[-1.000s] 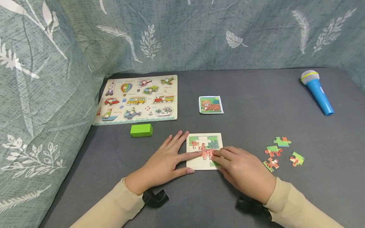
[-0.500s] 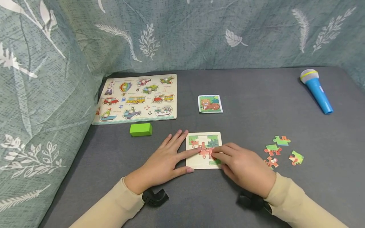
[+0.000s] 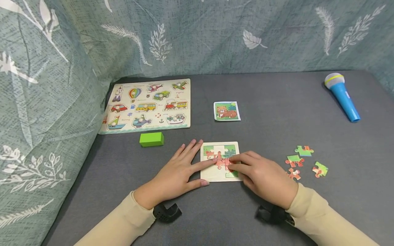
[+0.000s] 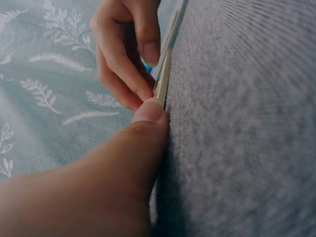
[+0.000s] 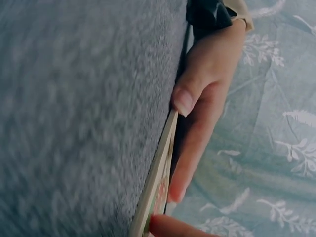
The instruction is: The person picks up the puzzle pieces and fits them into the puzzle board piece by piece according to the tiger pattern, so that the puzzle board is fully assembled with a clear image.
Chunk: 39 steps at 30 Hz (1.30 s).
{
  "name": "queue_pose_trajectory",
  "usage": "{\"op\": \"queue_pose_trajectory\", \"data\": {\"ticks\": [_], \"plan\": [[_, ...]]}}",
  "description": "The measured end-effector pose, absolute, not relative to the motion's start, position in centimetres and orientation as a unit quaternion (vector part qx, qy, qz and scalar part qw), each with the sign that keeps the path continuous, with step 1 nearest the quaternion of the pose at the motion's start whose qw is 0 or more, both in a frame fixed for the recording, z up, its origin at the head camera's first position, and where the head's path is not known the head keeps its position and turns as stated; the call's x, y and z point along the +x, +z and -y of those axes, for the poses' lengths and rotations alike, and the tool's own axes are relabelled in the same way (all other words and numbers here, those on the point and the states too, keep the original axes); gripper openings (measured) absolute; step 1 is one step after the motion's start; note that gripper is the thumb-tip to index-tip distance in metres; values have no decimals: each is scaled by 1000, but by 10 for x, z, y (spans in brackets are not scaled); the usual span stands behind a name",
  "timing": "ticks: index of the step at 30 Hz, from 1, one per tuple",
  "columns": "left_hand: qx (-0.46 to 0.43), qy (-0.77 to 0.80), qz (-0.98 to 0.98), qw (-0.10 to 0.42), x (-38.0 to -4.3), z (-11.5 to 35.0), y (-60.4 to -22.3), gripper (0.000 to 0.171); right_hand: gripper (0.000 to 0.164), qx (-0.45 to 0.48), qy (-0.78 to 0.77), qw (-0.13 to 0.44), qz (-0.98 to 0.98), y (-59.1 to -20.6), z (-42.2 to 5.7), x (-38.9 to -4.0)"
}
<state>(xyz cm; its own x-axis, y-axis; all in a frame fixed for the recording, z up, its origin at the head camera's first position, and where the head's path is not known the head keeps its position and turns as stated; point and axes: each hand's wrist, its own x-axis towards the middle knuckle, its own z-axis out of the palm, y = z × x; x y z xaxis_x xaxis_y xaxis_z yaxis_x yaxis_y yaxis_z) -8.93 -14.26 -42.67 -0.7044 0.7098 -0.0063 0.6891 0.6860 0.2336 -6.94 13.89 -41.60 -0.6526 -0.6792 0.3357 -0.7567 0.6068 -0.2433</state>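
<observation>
In the head view, a small wooden jigsaw tray (image 3: 209, 176) lies between both hands, partly filled with red and green pieces. My left hand (image 3: 176, 172) is spread along its left side, index fingertip on a red puzzle piece (image 3: 219, 163) near the middle. In the left wrist view, the left thumb (image 4: 150, 112) rests at the tray's edge (image 4: 167, 74). My right hand (image 3: 266, 177) reaches in from the right, two fingertips pressing on pieces at the tray's right side and partly covering them. The left wrist view shows the right thumb (image 4: 151, 52) apart from those fingers.
Several loose puzzle pieces (image 3: 294, 160) lie right of the right hand. Behind the tray is a tiger picture card (image 3: 227, 111). A vehicle peg puzzle (image 3: 147, 106) and a green block (image 3: 152, 139) are at left, a blue toy microphone (image 3: 343, 97) at far right.
The right index fingertip has shifted slightly away from me along the tray, opening a wider gap to the finger beside it. The left hand has stayed in place.
</observation>
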Motion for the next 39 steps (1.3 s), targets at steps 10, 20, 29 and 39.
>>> {"op": "queue_pose_trajectory", "data": {"ticks": [10, 20, 29, 39], "plan": [[377, 100, -919, 55, -89, 143, -423, 60, 31, 420, 168, 110, 885, -412, -141, -71], [380, 106, -918, 40, -88, 141, -425, 67, 30, 391, 133, 136, 900, -396, -166, -76], [376, 112, -919, 42, -90, 140, -426, 72, 47, 161, 116, -32, 980, -380, -281, -105], [375, 106, -920, 35, -90, 142, -428, 72, 19, 139, 187, -89, 968, -392, -294, -114]]}}
